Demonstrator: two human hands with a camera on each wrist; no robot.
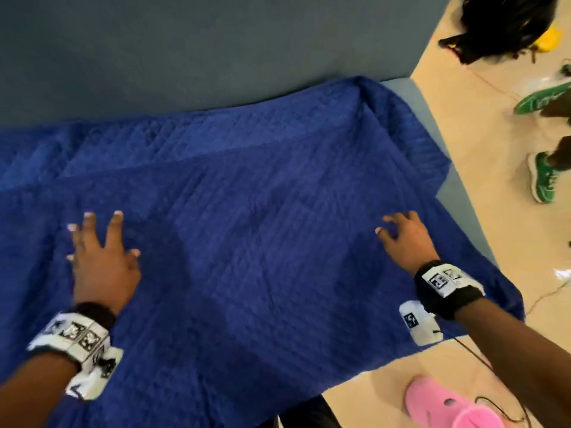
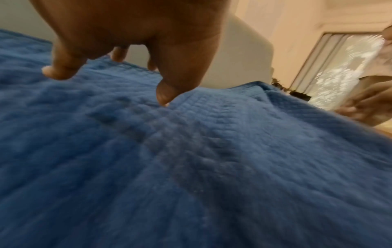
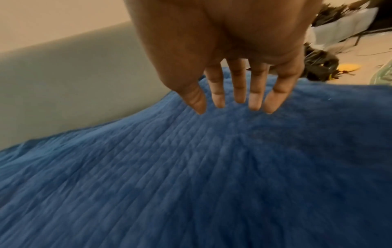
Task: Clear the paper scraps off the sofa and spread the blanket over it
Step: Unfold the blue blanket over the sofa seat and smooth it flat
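Note:
A blue quilted blanket (image 1: 262,242) lies spread across the sofa seat, its far edge against the grey-blue sofa back (image 1: 185,50). My left hand (image 1: 102,239) rests on the blanket's left part with fingers spread wide. Near the blanket's right edge, my right hand (image 1: 398,227) hovers or lightly touches with loosely bent fingers. In the left wrist view my left hand (image 2: 118,67) hangs just over the blanket (image 2: 191,167). The right wrist view shows my right hand (image 3: 235,100) with straight fingers above the blanket (image 3: 212,167). Neither hand holds anything. No paper scraps are in view.
A bare strip of sofa seat (image 1: 414,97) shows past the blanket's far right corner. On the beige floor (image 1: 463,134) to the right stand another person's green shoes (image 1: 543,177). A black bag (image 1: 500,23) lies beyond them, and a pink slipper (image 1: 448,406) sits near the front.

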